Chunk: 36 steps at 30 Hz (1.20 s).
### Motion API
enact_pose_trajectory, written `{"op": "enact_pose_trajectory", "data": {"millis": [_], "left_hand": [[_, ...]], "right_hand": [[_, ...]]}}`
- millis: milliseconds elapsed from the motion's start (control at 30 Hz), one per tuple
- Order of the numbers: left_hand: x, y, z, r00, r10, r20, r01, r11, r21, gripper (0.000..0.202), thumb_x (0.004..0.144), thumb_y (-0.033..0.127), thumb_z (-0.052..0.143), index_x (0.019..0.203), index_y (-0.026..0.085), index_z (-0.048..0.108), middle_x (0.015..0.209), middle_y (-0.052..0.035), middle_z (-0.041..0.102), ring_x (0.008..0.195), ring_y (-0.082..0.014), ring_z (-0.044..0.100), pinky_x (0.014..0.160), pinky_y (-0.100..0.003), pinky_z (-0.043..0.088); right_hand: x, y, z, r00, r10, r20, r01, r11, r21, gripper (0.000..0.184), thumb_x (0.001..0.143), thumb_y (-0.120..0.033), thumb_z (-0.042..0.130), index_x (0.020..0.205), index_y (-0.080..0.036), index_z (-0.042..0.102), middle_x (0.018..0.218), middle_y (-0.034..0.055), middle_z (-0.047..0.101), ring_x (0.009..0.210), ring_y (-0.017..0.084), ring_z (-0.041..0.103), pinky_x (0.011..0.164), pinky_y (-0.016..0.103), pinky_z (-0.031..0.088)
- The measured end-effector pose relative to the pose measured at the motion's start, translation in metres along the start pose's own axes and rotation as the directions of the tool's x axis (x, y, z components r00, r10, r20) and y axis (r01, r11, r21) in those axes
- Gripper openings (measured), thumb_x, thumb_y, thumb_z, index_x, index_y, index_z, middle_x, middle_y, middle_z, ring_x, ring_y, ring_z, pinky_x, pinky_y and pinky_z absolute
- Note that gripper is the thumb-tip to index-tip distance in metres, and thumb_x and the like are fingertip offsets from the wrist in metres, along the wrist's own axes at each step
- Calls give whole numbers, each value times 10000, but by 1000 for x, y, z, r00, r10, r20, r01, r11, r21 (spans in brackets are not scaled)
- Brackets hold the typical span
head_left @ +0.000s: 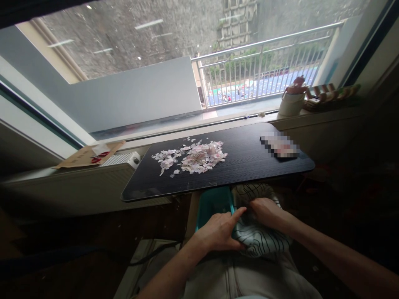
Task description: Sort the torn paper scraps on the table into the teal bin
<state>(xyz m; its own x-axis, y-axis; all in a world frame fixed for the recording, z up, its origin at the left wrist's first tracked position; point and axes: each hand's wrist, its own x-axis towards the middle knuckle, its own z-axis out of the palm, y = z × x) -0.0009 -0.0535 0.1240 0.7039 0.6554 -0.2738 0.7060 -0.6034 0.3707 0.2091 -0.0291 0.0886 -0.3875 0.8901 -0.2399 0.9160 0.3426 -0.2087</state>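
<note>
Both my hands are low in front of me, below the near edge of a black tabletop [249, 166]. My left hand [220, 232] lies on a striped cloth [262, 241] in my lap, its forefinger stretched out and the other fingers curled against the fabric. My right hand [266, 211] is closed into the same cloth from above, fingertips buried in the folds. A teal chair edge [213, 203] shows just beyond my left hand. On the tabletop lies a pile of small pink and white paper scraps [195, 155].
A blurred-out flat item [279, 145] lies at the table's right end. A white pot [291, 101] and a striped object [327, 93] stand on the windowsill. A brown envelope [89, 154] rests on the radiator [118, 160] at left. A railed balcony [264, 62] shows through the window.
</note>
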Motion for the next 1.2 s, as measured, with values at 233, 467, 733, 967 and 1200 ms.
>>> {"op": "enact_pose_trajectory", "data": {"millis": [233,467,733,967,1200], "left_hand": [[0,-7,3,1000,12,-12,-13,996,-86,821,748,354,676,1441,270,243,1245,-77,563,1106,-272,558,923,-347,428],[4,-4,3,999,30,-18,-30,999,-14,692,793,306,607,1412,254,301,1153,-81,598,1054,-272,576,899,-342,438],[11,-7,12,998,41,-43,-43,997,-65,839,764,262,609,1470,242,155,1236,-98,554,1104,-279,546,929,-355,426],[8,-3,5,1000,18,2,-18,1000,8,618,731,262,633,1321,260,449,1089,-76,593,1009,-270,587,872,-337,456],[4,10,5,999,30,15,-31,998,47,575,692,529,692,1180,257,556,961,-55,651,899,-279,633,780,-330,478]], "right_hand": [[-6,19,-2,998,67,-19,-67,998,3,288,819,-101,409,899,-123,684,876,149,718,811,248,678,605,281,374],[-16,19,-32,985,106,-139,-98,993,66,264,871,-203,401,789,-164,648,835,101,700,759,203,653,597,268,344],[8,2,-8,989,148,-18,-138,956,259,238,842,-217,458,883,-161,686,924,124,726,898,234,663,646,255,382],[16,-1,3,990,135,32,-139,962,234,256,825,-190,470,890,-120,707,899,174,725,830,261,677,634,283,395],[-15,18,-42,976,104,-189,-27,928,372,244,860,-281,433,859,-190,659,825,59,707,744,185,631,641,266,403]]}}
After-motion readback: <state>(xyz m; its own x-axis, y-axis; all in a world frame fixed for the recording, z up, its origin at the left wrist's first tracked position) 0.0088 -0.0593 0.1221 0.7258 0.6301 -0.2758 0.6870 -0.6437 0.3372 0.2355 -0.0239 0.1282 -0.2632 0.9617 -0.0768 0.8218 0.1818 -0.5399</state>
